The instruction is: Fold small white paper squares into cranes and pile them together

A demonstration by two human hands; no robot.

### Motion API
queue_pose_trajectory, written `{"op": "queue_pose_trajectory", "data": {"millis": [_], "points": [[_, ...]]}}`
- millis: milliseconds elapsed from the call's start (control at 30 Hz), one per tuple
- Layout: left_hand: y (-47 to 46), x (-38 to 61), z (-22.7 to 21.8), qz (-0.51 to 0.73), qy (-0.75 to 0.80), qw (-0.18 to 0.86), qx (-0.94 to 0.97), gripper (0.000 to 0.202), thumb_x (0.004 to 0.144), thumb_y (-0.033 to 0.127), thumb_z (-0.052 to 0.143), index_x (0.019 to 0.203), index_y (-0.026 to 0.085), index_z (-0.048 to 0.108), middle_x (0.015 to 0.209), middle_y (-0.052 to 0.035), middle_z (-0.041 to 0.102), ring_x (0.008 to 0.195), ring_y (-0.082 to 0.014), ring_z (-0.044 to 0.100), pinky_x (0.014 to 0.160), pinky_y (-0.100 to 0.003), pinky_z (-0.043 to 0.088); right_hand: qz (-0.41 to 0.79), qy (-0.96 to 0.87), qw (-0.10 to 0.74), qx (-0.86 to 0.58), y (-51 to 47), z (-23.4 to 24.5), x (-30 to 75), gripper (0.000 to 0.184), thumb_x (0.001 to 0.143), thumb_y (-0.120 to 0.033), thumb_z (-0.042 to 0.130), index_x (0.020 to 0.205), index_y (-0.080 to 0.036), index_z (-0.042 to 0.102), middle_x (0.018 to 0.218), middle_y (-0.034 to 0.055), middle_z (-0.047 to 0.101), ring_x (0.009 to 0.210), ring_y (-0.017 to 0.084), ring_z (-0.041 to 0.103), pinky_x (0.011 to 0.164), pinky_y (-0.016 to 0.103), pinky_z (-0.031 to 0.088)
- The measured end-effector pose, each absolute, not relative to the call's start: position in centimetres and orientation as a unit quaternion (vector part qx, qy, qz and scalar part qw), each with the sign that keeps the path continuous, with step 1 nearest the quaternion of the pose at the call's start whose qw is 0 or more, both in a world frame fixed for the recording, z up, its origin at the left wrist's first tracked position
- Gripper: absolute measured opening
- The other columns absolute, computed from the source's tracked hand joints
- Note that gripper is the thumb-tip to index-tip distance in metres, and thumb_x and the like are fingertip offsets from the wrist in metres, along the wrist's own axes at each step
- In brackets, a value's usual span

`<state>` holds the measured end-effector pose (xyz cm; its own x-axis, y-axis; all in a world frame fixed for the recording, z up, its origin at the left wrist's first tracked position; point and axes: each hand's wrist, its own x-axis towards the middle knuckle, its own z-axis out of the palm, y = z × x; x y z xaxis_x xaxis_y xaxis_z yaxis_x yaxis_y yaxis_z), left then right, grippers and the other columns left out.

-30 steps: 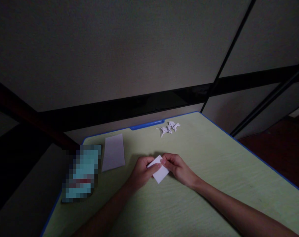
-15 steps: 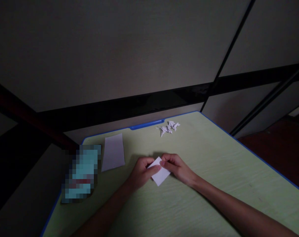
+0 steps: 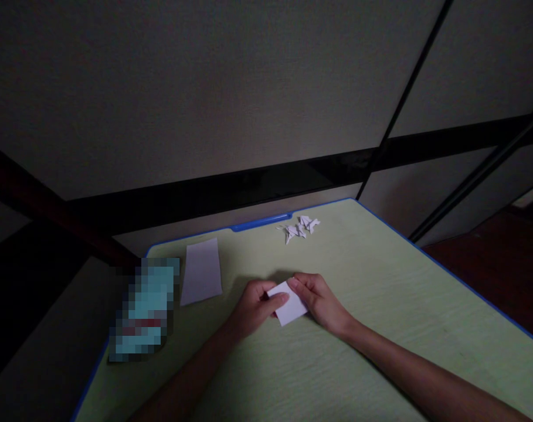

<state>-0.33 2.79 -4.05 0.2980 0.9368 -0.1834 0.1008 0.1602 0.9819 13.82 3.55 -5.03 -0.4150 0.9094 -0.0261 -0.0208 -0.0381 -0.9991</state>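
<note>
A small white folded square of paper is held between my two hands, above the middle of the table. My left hand pinches its left side, thumb lying on top and fingers underneath. My right hand grips the upper right edge, its thumb near the top corner. The fingers under the paper are mostly hidden. Beyond my hands, toward the far edge, lie folded white paper figures with pointed parts, close to one another.
A flat white sheet of paper lies at the back left of the pale green table. Beside it is a blurred-out teal object. A blue handle-like strip sits on the far edge, against a panelled cabinet front.
The paper square has turned between my fingers, from corner-up to nearly edge-up. My right thumb has moved slightly up and right. Everything else on the table stays put.
</note>
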Motion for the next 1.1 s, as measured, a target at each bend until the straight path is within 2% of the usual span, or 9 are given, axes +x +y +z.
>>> {"op": "queue_pose_trajectory", "data": {"millis": [100,233,433,667,767,967,1100], "points": [[2.9,-0.2,-4.0,0.372,0.474,0.611,0.513,0.028,0.054,0.038,0.061,0.051,0.011,0.052,0.044,0.0023,0.05,0.042,-0.0081,0.044,0.041,-0.019,0.033,0.598,-0.568,0.403,-0.397,3.5,-4.8,13.7,0.035,0.074,-0.045,0.043,0.058,-0.014,0.046,0.049,-0.0028,0.046,0.042,0.007,0.04,0.039,0.018,0.031],[2.9,-0.3,-4.0,0.4,0.471,0.601,0.506,0.029,0.054,0.039,0.062,0.05,0.011,0.053,0.042,0.0025,0.05,0.04,-0.0077,0.044,0.04,-0.019,0.033,0.581,-0.582,0.407,-0.397,3.8,-4.3,13.7,0.033,0.072,-0.043,0.047,0.057,-0.013,0.048,0.048,-0.003,0.047,0.043,0.007,0.041,0.04,0.018,0.031],[2.9,-0.5,-4.3,0.408,0.472,0.582,0.522,0.027,0.058,0.036,0.059,0.051,0.01,0.055,0.042,0.0017,0.051,0.041,-0.0079,0.045,0.041,-0.018,0.033,0.632,-0.586,0.37,-0.348,4.1,-4.1,13.7,0.03,0.069,-0.04,0.052,0.065,-0.01,0.057,0.055,0.0005,0.056,0.048,0.009,0.047,0.046,0.02,0.036],[3.0,-0.4,-4.0,0.425,0.49,0.547,0.529,0.022,0.062,0.03,0.055,0.049,0.012,0.053,0.039,0.0038,0.048,0.036,-0.0066,0.042,0.037,-0.017,0.032,0.624,-0.607,0.345,-0.352,3.9,-4.2,14.0,0.03,0.068,-0.037,0.054,0.057,-0.01,0.058,0.049,-0.0014,0.05,0.042,0.006,0.039,0.04,0.018,0.028],[3.0,-0.5,-4.2,0.449,0.499,0.521,0.527,0.02,0.062,0.028,0.054,0.05,0.012,0.052,0.038,0.0049,0.046,0.034,-0.0062,0.041,0.036,-0.017,0.031,0.633,-0.604,0.342,-0.342,3.8,-3.9,13.9,0.026,0.068,-0.034,0.055,0.058,-0.01,0.057,0.052,-0.0007,0.051,0.045,0.007,0.04,0.043,0.019,0.029],[3.3,-0.7,-4.5,0.507,0.522,0.471,0.498,0.013,0.064,0.024,0.052,0.057,0.013,0.054,0.044,0.0043,0.05,0.04,-0.0068,0.044,0.04,-0.017,0.034,0.632,-0.588,0.38,-0.333,3.8,-4.1,13.6,0.018,0.057,-0.023,0.064,0.06,-0.013,0.05,0.056,-0.0029,0.048,0.05,0.008,0.042,0.047,0.019,0.032],[3.1,-0.8,-4.6,0.479,0.507,0.499,0.514,0.009,0.062,0.022,0.055,0.059,0.013,0.053,0.053,0.0027,0.053,0.048,-0.0079,0.046,0.045,-0.018,0.036,0.614,-0.519,0.482,-0.348,4.5,-4.4,13.8,0.017,0.06,-0.023,0.063,0.058,-0.014,0.049,0.052,-0.005,0.048,0.046,0.006,0.04,0.045,0.018,0.031]]}}
